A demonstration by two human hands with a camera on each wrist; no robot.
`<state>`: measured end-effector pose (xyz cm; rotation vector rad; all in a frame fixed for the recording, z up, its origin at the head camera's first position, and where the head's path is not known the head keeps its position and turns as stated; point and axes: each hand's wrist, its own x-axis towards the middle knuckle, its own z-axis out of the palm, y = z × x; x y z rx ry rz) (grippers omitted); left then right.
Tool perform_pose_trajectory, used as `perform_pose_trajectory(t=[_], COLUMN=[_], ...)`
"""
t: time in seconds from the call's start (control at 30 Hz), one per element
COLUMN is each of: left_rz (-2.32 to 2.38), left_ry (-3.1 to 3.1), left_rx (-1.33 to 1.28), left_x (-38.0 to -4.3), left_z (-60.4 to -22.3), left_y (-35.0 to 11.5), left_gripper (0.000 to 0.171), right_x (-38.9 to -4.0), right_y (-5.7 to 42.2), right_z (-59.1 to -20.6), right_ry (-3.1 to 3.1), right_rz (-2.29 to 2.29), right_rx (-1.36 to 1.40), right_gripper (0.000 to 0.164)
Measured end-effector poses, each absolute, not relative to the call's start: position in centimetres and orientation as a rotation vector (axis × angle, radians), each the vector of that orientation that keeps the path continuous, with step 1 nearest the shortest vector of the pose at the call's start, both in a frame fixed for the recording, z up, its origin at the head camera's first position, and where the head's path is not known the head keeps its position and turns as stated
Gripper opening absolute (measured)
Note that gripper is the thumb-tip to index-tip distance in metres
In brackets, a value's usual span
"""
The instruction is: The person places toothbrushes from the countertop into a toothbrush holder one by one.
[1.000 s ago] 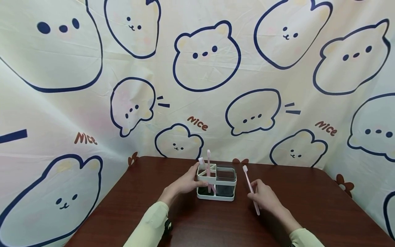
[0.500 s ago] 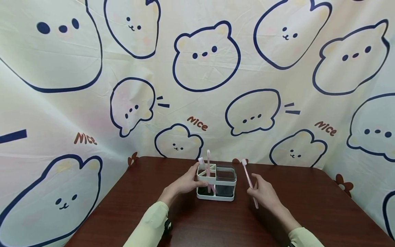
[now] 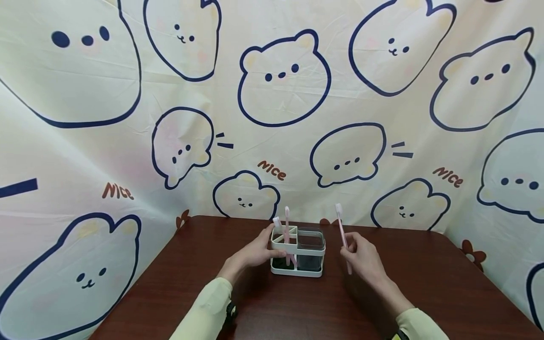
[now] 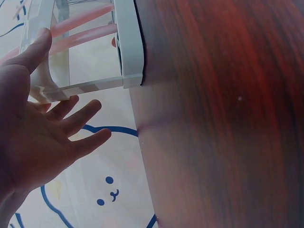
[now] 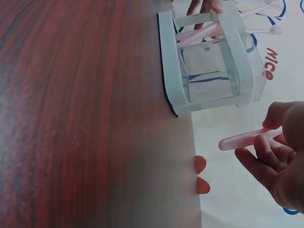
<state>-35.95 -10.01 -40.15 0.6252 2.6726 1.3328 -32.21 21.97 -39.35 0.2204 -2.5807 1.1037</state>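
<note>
A white toothbrush holder (image 3: 312,252) stands on the table, with two pink toothbrushes (image 3: 287,219) in its divided left part. A clear cup (image 5: 206,66) fills its other side. My left hand (image 3: 253,252) grips the holder's left end, thumb over the front of the upper rim and the other fingers at the side and behind. To the right of the holder, my right hand (image 3: 363,257) pinches another pink toothbrush (image 3: 341,224) between thumb and fingers. That brush is nearly upright, its head up and its handle end (image 5: 232,142) sticking out below the fingers.
The dark brown wooden table (image 3: 280,314) reaches back to a cream cloth (image 3: 280,104) printed with bear faces. The cloth hangs close behind the holder and along both sides.
My right hand has raised the toothbrush and turned it more upright, its head now higher against the cloth. The left hand and the holder have stayed in place.
</note>
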Motion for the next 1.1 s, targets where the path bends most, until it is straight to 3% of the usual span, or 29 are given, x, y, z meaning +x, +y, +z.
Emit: perform_pose_trajectory(t=[1.1], left_rz=[1.332], left_ry=[2.672], left_rx=[0.631], left_x=[-35.8], left_z=[-40.1], left_y=[-10.0], left_gripper=[0.097], right_x=[-32.5], right_y=[16.5], right_z=[-34.3], right_ry=[-2.426], right_rz=[1.104], right_rx=[0.435], right_gripper=[0.025])
